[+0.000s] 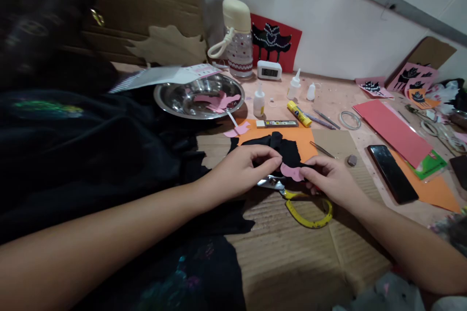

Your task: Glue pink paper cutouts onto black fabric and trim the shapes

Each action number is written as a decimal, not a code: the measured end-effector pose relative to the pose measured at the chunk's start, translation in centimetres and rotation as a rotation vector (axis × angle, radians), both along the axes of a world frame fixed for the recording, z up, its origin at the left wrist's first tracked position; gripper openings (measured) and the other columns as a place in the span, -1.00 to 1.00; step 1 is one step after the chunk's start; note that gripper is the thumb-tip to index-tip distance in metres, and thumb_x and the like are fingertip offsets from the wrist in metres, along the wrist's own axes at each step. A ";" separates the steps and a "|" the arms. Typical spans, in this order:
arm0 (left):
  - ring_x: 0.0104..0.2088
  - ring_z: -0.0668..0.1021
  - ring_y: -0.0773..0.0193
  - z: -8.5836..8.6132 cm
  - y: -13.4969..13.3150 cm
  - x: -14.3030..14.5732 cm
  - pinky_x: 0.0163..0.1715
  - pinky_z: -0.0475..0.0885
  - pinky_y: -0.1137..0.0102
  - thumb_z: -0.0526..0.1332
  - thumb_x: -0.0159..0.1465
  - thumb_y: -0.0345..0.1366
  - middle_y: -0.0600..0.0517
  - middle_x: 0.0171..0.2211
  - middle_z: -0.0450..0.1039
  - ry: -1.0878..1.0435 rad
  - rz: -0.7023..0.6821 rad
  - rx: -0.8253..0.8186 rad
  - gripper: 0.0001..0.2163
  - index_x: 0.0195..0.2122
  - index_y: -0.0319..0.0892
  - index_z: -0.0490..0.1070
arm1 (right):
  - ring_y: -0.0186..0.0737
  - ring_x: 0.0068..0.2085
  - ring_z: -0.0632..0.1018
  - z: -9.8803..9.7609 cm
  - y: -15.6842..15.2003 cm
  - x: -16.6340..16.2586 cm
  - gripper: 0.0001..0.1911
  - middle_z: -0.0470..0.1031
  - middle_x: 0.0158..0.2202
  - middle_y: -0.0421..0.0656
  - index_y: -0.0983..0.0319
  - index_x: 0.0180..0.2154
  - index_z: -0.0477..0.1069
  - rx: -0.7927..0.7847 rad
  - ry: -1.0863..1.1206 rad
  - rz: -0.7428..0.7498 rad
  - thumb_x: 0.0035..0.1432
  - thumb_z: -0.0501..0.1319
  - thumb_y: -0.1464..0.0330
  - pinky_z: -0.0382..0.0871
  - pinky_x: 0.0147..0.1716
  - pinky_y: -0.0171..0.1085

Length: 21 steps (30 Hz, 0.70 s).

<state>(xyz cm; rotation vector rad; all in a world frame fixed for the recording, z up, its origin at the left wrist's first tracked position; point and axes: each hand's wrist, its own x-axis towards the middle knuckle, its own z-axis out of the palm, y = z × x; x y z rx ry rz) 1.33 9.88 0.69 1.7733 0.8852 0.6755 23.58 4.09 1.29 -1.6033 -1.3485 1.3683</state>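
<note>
My left hand (251,163) is closed in a pinch at the edge of a piece of black cloth (290,151). My right hand (328,180) pinches the right end of a small pink paper cutout (291,171), with black cloth between its fingers too. The cutout lies against the cloth, between both thumbs. Just beneath the hands, scissors with yellow handles (310,223) rest on a cardboard sheet (292,262); their blades are partly hidden. Under the cloth is an orange sheet (306,141).
Behind the hands are a steel bowl (166,102) with pink cutouts, small glue bottles (259,102), a glue stick (299,113) and a lead case (277,124). A phone (392,173) and red paper (394,131) lie right. Dark cloth (91,155) covers the left side.
</note>
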 end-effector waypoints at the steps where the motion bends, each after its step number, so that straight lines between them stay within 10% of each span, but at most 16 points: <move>1: -0.39 0.54 0.22 0.1 0.0 0.0 -0.41 0.39 0.40 0.16 0.30 -0.02 0.05 -0.44 0.56 0.008 0.002 0.001 -0.67 -0.39 -0.14 0.56 | -0.42 -0.61 0.44 0.1 0.0 0.0 -0.68 0.49 -0.56 -0.28 0.22 -0.37 0.53 -0.002 0.001 -0.004 -0.01 0.38 0.10 0.33 -0.61 -0.42; 21: -0.30 0.61 0.18 0.5 -0.3 0.0 -0.23 0.50 0.35 0.21 0.30 -0.02 0.03 -0.35 0.65 0.011 -0.026 0.044 -0.69 -0.35 -0.13 0.60 | -0.40 -0.60 0.43 0.0 0.0 -0.1 -0.63 0.48 -0.55 -0.27 0.22 -0.37 0.53 0.029 0.017 0.003 0.01 0.42 0.04 0.33 -0.62 -0.40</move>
